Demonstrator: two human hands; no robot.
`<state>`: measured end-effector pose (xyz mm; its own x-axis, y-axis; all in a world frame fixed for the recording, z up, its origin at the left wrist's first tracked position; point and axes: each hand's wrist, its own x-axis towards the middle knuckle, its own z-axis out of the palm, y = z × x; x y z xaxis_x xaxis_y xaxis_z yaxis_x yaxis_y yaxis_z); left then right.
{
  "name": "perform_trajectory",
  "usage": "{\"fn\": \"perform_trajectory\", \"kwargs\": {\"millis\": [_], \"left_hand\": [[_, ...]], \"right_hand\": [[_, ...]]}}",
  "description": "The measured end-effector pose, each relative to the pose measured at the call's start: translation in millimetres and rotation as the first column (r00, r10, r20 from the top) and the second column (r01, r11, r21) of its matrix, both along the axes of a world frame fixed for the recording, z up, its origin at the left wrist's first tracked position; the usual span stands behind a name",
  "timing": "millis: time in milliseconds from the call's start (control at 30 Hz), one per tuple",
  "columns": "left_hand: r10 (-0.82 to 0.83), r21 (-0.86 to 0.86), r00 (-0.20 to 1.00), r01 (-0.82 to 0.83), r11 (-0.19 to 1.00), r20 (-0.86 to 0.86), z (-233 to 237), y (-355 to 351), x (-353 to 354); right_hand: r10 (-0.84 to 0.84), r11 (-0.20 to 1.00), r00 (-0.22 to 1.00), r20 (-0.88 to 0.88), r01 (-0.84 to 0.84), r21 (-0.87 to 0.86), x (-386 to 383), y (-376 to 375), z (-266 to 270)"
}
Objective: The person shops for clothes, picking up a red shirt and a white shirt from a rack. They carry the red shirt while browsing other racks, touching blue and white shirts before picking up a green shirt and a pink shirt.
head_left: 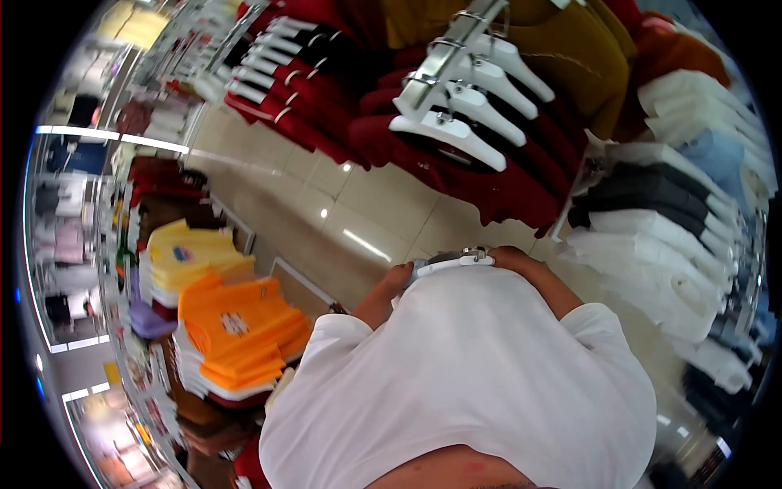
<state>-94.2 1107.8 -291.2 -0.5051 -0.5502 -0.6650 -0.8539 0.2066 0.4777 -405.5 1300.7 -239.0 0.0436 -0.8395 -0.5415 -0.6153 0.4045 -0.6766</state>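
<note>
A white hanger (444, 265) with a metal hook or clip is held level in front of my chest. My left hand (397, 279) is closed at its left end, where a bit of greyish material shows. At the other end, by the metal part, my right hand (511, 259) is closed on the hanger. The white shirt (456, 350) I wear hides the lower part of both hands and whatever hangs below. Just ahead, dark red garments (497, 191) hang on white hangers (448, 134) from a metal rail (444, 65).
Orange T-shirts (244, 326) and yellow T-shirts (191, 253) hang at the left. White garments (652, 261) and dark garments (643, 191) hang on a rack at the right. Shiny tiled floor (326, 196) runs between the racks. Another dark red row (297, 106) hangs ahead left.
</note>
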Motion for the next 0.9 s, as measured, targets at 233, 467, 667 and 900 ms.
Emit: {"fn": "perform_trajectory", "kwargs": {"millis": [233, 467, 667, 900], "left_hand": [[-0.571, -0.185, 0.821, 0.556, 0.810, -0.031, -60.0, -97.5, -46.4], [0.059, 0.293, 0.723, 0.202, 0.935, -0.688, 191.6, -101.8, -152.5], [0.391, 0.675, 0.575, 0.441, 0.592, -0.719, 257.2, -89.8, -213.2], [0.471, 0.658, 0.473, 0.637, 0.401, -0.745, 263.5, -85.0, -248.2]], "right_hand": [[-0.362, 0.932, 0.911, -0.196, 0.351, -0.093, 29.2, 6.2, 97.6], [-0.703, 0.707, 0.705, -0.092, 0.678, -0.202, 55.4, -3.3, 154.6], [-0.776, 0.627, 0.622, -0.103, 0.747, -0.220, 64.6, 0.0, 215.4], [-0.825, 0.557, 0.552, -0.119, 0.761, -0.332, 58.6, 29.1, 249.2]]}}
